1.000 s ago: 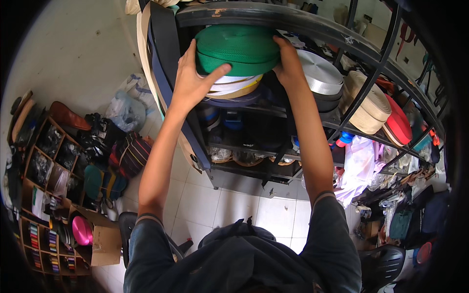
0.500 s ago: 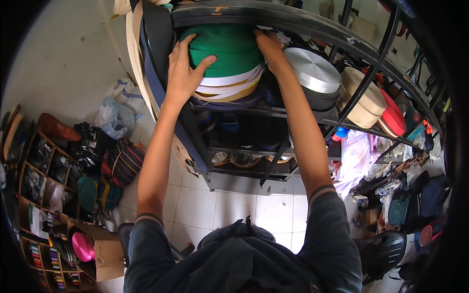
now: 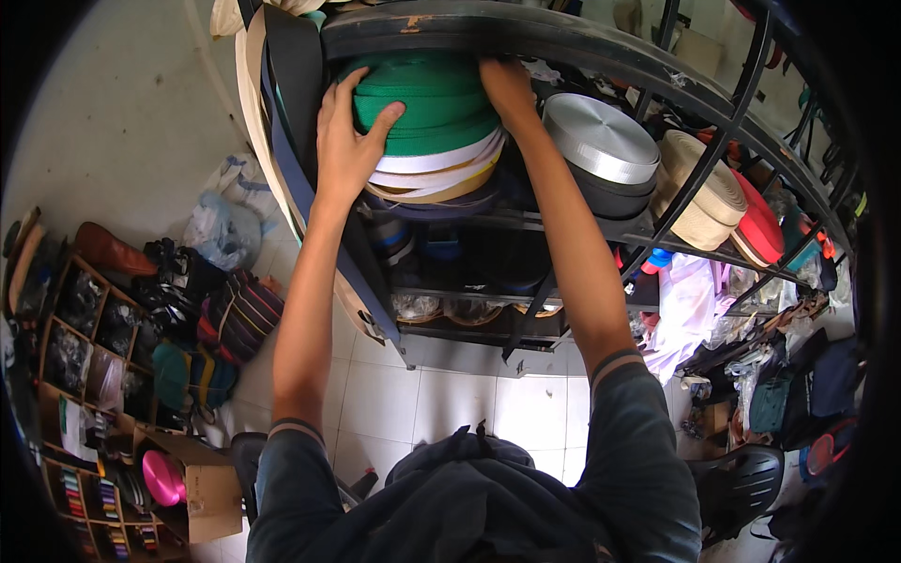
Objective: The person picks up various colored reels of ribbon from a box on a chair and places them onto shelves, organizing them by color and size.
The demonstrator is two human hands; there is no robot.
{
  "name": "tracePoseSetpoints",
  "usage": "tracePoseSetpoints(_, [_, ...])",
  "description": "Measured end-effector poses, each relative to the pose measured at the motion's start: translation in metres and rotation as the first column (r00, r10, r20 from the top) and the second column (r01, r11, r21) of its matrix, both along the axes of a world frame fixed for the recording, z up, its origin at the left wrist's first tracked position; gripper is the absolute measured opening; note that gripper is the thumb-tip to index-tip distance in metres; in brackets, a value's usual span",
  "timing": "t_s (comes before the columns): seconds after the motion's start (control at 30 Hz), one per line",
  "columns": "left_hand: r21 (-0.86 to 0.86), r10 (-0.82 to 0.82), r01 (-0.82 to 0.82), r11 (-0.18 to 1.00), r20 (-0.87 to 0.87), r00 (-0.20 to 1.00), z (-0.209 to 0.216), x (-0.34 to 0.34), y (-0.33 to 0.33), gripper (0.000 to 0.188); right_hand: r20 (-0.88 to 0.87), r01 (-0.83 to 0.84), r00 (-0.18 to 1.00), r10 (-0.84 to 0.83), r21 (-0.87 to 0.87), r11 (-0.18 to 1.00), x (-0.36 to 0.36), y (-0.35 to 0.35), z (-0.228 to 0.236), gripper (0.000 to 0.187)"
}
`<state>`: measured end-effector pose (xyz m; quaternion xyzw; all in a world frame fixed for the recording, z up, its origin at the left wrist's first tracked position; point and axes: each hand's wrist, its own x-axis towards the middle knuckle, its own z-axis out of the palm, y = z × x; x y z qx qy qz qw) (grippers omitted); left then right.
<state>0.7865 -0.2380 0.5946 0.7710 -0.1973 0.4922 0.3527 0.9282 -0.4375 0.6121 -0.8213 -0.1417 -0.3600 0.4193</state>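
A stack of green webbing rolls stands on the upper shelf, with white, tan and yellow bands of webbing under it. My left hand grips its left side, the thumb across the front and the fingers up along the edge. At the far right side, my right hand holds against the green webbing; its fingertips are hidden behind the stack. Just right of my right forearm lies a silver-grey webbing roll on top of a black roll.
The black metal shelf frame crosses above the stack. Cream and red webbing rolls stand further right. Long straps hang at the rack's left end. A cardboard box and a compartment shelf are at lower left.
My right hand has shifted slightly left along the back of the green stack. My left hand has moved a little left too, still against the green webbing.
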Motion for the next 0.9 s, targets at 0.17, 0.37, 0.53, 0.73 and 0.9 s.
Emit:
tracePoseSetpoints(0.17, [-0.094, -0.103, 0.094, 0.991, -0.102, 0.989, -0.006, 0.005, -0.006, 0.063, -0.079, -0.139, 0.981, 0.179, 0.365, 0.921, -0.016, -0.002, -0.010, 0.058])
tracePoseSetpoints(0.37, [-0.100, 0.103, -0.105, 0.989, -0.030, 0.994, -0.015, 0.007, -0.011, 0.065, 0.131, -0.299, 0.954, 0.269, 0.376, 0.877, -0.069, 0.010, -0.017, 0.056])
tracePoseSetpoints(0.53, [-0.098, 0.240, -0.230, 0.968, 0.102, 0.966, -0.021, 0.015, -0.025, 0.063, 0.116, -0.092, 0.992, 0.058, 0.318, 0.944, -0.058, 0.018, -0.028, 0.057])
tracePoseSetpoints(0.73, [-0.093, 0.308, -0.296, 0.951, 0.160, 0.938, -0.035, -0.005, -0.035, 0.058, 0.232, -0.176, 0.967, 0.109, 0.294, 0.939, -0.077, 0.014, -0.048, 0.052])
tracePoseSetpoints(0.9, [-0.044, 0.410, -0.412, 0.910, 0.243, 0.879, -0.045, 0.004, -0.054, 0.057, 0.283, -0.149, 0.958, 0.046, 0.352, 0.924, -0.075, 0.024, -0.068, 0.053])
